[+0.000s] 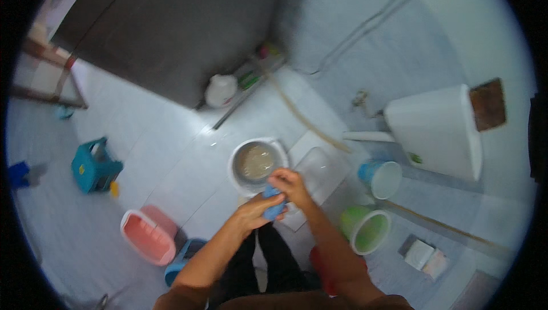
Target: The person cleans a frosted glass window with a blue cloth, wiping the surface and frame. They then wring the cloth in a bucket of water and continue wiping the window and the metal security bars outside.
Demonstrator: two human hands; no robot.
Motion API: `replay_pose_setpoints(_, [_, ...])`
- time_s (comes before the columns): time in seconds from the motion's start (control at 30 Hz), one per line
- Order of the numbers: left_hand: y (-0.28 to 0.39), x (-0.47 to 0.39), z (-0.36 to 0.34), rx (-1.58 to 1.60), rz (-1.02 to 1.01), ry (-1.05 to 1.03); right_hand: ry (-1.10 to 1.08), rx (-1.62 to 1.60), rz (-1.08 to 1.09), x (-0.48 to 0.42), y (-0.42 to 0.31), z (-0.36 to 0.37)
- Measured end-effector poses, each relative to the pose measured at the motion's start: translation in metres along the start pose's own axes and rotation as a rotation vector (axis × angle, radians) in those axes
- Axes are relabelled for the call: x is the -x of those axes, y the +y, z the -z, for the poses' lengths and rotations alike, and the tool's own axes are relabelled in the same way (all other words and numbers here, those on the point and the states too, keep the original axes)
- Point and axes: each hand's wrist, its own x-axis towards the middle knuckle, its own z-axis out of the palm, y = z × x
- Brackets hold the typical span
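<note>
A crumpled blue cloth (272, 206) is squeezed between my hands, near the rim of a round white basin (233, 177). My left hand (252, 212) wraps it from below, the thumb lying across its middle. The fingers of my right hand (292, 183) are curled at its upper end, close to the basin's edge. Cloudy, brownish water (256, 162) stands in the basin, which rests on the tiled floor (171, 156). My palms hide part of the cloth.
Right of the basin is a white squat toilet (314, 166), below a wall-mounted cistern (432, 132). A hose (299, 115) trails across the floor. Blue (385, 179) and green buckets (366, 228) stand at right; a pink tub (150, 235) and teal stool (94, 166) are at left.
</note>
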Motion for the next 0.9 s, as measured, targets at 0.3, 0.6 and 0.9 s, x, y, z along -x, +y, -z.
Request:
replay_pose_setpoints(0.3, [0.024, 0.018, -0.029, -0.241, 0.127, 0.073, -0.195, -0.075, 0.097, -0.011, -0.024, 0.001])
replay_pose_setpoints(0.6, [0.018, 0.026, -0.043, 0.011, 0.130, -0.114, -0.509, -0.555, -0.001, -0.005, -0.071, 0.008])
replay_pose_setpoints(0.9, [0.012, 0.004, -0.040, -0.611, -0.166, 0.436, 0.103, -0.213, 0.105, -0.015, -0.046, -0.027])
